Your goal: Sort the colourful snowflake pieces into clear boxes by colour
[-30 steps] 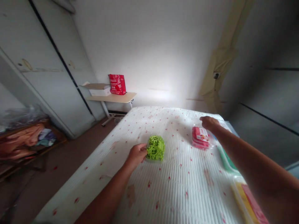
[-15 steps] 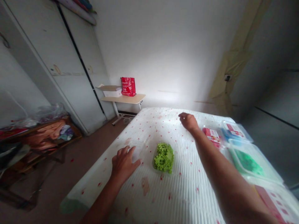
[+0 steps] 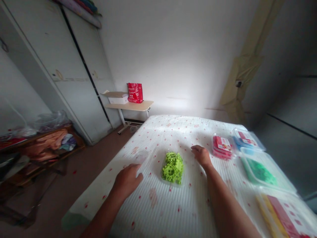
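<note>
One clear tub filled with bright green plastic pieces sits on a white, ribbed cloth dotted with red spots. Take that tub as the centre of a clock face, seen by the person whose arms reach in from below.

At nine o'clock, near the tub but apart from it, is the left hand. Its thumb and forefinger stand a little apart; a faint see-through shape lies just beyond the fingers, and whether the hand touches or holds it cannot be told. At two o'clock, just beside the tub, is the right hand, its fingers narrow and curled toward the tub. Whether anything is inside that curl cannot be seen.

Farther out at two o'clock stand a pink tub with a printed label and, behind it, a blue tub. A darker green tub is at three, and a yellow tub with a red and white label is at four.

At eleven o'clock, well away, a small side table bears a white box and, to its right, a red bag. At one o'clock, a socket shows on the wall.
</note>
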Tool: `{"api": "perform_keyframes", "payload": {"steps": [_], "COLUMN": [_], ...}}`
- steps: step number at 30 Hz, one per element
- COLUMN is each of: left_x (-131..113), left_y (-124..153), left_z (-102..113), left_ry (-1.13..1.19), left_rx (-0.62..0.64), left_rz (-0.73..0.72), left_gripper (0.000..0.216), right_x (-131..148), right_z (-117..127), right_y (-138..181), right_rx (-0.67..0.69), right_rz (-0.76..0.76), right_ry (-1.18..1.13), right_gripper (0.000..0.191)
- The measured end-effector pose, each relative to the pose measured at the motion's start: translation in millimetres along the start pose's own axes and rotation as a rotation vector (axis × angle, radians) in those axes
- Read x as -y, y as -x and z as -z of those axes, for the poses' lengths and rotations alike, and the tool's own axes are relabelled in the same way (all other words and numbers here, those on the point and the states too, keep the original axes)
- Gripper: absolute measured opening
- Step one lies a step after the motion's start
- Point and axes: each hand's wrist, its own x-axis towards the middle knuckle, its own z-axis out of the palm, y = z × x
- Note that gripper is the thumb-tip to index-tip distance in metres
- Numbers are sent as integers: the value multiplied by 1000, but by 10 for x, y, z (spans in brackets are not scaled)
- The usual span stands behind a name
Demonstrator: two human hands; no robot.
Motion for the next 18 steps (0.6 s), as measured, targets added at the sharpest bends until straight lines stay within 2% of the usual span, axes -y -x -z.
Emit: {"api": "perform_keyframes", "payload": {"steps": [3,6,8,11,13,15,18], "left_x": [-62,-61,-55,-135,-272,-453,-706], "left_y": [14,-6,-35,-85,-119,-149,-177], "left_z": [137,364,517,625,580,462,234], "left_ry": [-73,-53,81,511,847,1104,1292], "left_rx": [-50,-206,-362,-550,-554,-485,-411], "left_rz": [53,141,195,205,143,92,117], "left_gripper": [37,35,34,34,43,55,63], "right_x": [6,61,137,334,504,668,816], "right_z": [-9,11,58,169,253,328,393], "right_y": [7,16,28,80,141,213,287], "right_rx": [1,0,-14,-20,1,36,105], "right_rz": [0,8,18,77,148,213,260], "right_ry": [-31,-55,-89,-224,-350,-461,-557], "right_gripper": [29,28,29,30,34,40,45]}}
